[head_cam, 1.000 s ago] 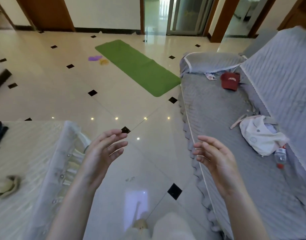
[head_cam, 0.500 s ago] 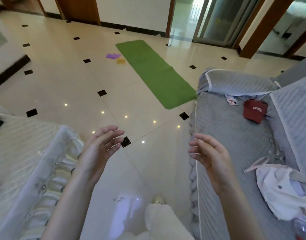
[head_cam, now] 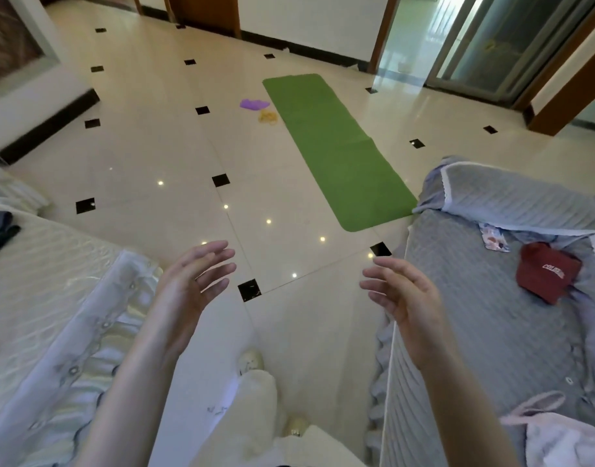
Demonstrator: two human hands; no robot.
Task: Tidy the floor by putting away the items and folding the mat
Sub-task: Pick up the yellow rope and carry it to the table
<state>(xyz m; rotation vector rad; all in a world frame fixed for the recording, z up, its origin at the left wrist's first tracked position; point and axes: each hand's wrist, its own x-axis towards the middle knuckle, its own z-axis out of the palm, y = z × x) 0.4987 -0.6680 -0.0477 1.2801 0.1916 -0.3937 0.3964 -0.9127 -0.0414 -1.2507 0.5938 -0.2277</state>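
A: The mat (head_cam: 336,146) lies flat on the tiled floor (head_cam: 154,146), well ahead of the person, its near end just beside the corner of the grey sofa (head_cam: 491,298). Green, thin, with faint crease lines across it.

B: So how will it handle?

A: Soft and light, I'd judge. It should bend readily along those creases. Best taken by the two corners of one short end and carried over onto the other.

B: And the small things?

A: A purple item (head_cam: 254,104) and a yellow item (head_cam: 268,116) sit on the floor just beside the mat's left edge, near its far end. Both look limp and light, perhaps cloth or cord; too small to tell. A pinch should lift either one.

B: The hands?

A: The left hand (head_cam: 195,281) and the right hand (head_cam: 403,298) are raised in front, palms turned inward, fingers loosely spread, holding nothing. Both are well apart from the mat.

B: Any risk?

A: The glossy floor may let the mat slide while it is folded.
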